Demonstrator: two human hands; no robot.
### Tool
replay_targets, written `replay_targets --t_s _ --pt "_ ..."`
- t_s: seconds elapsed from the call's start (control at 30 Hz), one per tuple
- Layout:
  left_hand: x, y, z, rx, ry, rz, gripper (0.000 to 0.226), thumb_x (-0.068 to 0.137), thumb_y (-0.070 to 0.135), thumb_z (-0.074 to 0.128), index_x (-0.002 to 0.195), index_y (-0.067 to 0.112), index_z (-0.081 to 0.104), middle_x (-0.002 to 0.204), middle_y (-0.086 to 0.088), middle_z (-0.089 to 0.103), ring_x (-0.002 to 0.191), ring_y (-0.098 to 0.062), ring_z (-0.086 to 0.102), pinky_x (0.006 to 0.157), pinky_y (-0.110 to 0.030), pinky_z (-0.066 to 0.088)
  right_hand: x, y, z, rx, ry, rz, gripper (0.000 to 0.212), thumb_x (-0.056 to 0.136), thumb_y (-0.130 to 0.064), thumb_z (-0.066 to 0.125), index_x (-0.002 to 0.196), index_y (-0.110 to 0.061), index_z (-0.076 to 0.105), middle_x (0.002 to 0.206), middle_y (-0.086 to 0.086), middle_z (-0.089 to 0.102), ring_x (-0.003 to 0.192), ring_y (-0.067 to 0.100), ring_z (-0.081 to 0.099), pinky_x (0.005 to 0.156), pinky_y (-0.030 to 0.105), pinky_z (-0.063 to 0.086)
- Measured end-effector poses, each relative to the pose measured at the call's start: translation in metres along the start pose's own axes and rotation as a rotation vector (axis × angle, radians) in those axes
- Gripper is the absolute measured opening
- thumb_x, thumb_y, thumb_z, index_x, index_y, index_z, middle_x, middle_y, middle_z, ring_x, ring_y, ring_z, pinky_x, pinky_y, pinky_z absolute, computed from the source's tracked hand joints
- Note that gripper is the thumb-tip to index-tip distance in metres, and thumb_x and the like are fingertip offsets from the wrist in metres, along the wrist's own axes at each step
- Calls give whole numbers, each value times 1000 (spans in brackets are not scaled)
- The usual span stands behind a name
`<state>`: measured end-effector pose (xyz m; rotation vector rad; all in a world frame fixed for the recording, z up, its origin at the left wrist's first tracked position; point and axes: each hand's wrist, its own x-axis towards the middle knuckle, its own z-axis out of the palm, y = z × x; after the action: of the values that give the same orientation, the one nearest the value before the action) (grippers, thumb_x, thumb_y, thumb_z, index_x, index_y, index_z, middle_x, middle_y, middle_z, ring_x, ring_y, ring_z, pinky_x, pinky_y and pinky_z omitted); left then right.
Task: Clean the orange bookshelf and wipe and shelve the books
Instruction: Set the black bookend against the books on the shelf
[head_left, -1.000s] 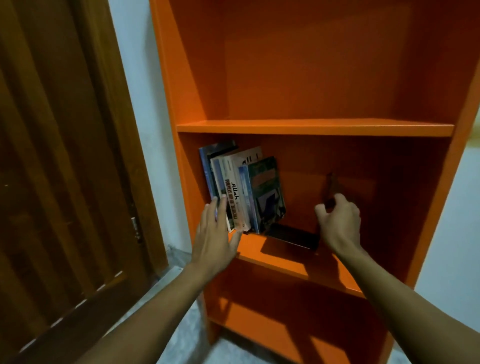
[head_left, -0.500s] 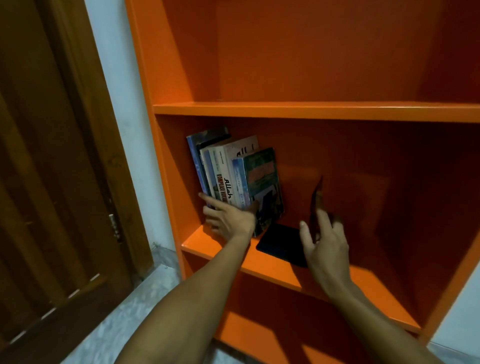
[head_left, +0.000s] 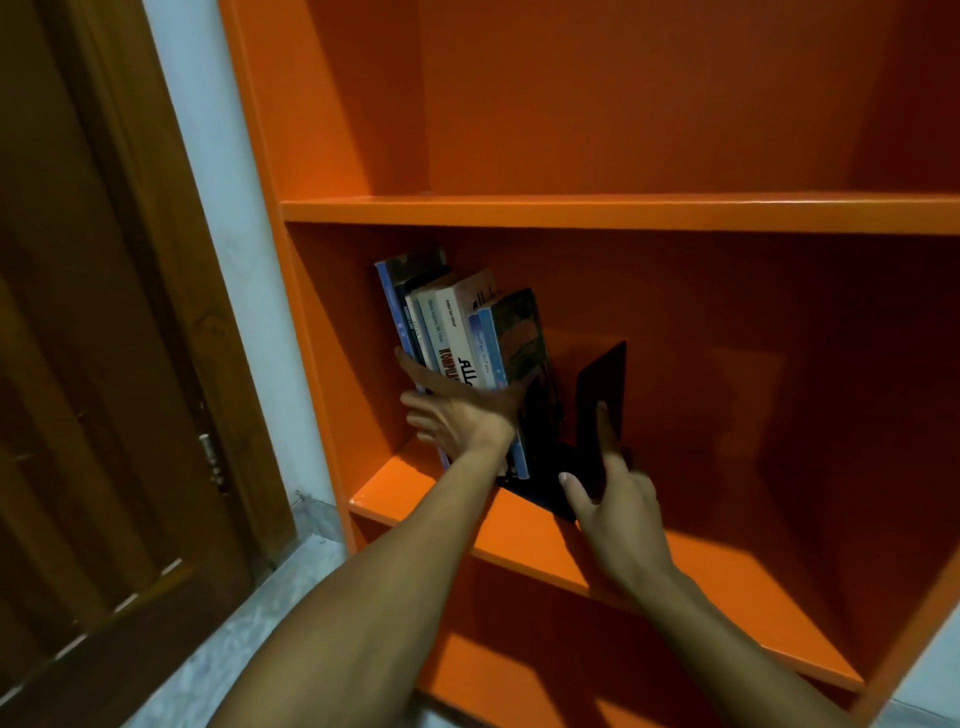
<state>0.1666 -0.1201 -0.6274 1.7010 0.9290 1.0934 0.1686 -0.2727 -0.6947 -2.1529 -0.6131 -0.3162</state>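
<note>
1. We had our left hand (head_left: 457, 415) spread flat, fingers straight, against the spines of the books (head_left: 457, 338) at the left end of the middle shelf (head_left: 701, 561) of the orange bookshelf (head_left: 571, 210).
2. Our right hand (head_left: 613, 499) pinched the black bookend (head_left: 600, 410), index finger up its upright plate.
3. The books stood at about ten o'clock from our right hand, long axes upright, leaning slightly left.
4. We judged the bookend must slide toward nine o'clock, our left hand being nearer the books.

books (head_left: 457, 332) on shelf (head_left: 545, 540) — bookend (head_left: 597, 395) right
</note>
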Motion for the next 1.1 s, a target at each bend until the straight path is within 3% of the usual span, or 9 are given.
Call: replay_targets --t_s 0.13,0.3,0.4,0.47,0.53,0.63,0.83,0.97,1.1 --pt "8 -2 -8 20 -15 21 150 47 54 89 155 26 -11 137 -14 27 126 -42 32 107 -57 31 22 -4 10 16 -114 35 99 95 -32 64 142 -57 -20 96 18 73 79 35 67 57 28 38" --pt "21 -13 -16 34 -69 26 145 54 48 90 153 32 -15 148 -16 17 138 -43 21 116 -55 18 43 -10 26 88 -217 53 102 97 -16 59 131 -66 -23 143 18 53 76 35 66 42 25 39" --pt "31 -19 -20 68 -81 55 144 57 42 91 153 31 -16 151 -20 13 139 -44 19 116 -55 18 54 -17 46 262 -251 66 102 93 -3 58 138 -67 -7 150 19 43 101 46 65 64 42 57" --pt "37 -21 -23 85 -57 92 142 58 38 91 154 31 -14 146 -20 19 136 -44 24 113 -56 23 62 -16 64 515 -282 90 101 82 -8 61 136 -76 9 161 4 27 133 41 46 95 52 53" --pt "41 -22 -26 105 -42 137 140 58 37 90 154 31 -12 140 -17 24 132 -43 27 110 -57 26 73 -19 77 684 -290 114 101 78 -7 62 139 -73 16 161 -13 18 144 30 33 105 55 46" --pt "48 -27 -30 123 -40 177 140 58 39 90 154 32 -11 143 -18 25 133 -44 27 109 -58 29 80 -37 86 879 -232 205 83 93 15 43 155 -38 24 150 -14 26 121 7 47 89 38 54" --pt "47 -24 -29 216 -24 215 142 63 55 86 153 23 -19 142 -20 24 129 -45 28 105 -60 33 90 -36 107 746 -158 219 84 76 4 52 153 -26 34 153 10 41 134 34 43 99 53 47" --pt "39 -15 -34 277 35 248 141 66 73 73 153 17 -23 142 -15 22 124 -39 28 98 -55 37 88 -45 101 836 -188 360 64 93 -9 55 151 -26 34 148 5 42 124 32 50 78 41 53" --pt "36 -8 -45 397 49 258 135 69 90 49 154 10 -18 152 -14 14 133 -37 21 109 -52 25 72 -48 94 443 -219 220 72 95 -2 58 155 -22 24 152 12 42 132 32 49 91 40 49"
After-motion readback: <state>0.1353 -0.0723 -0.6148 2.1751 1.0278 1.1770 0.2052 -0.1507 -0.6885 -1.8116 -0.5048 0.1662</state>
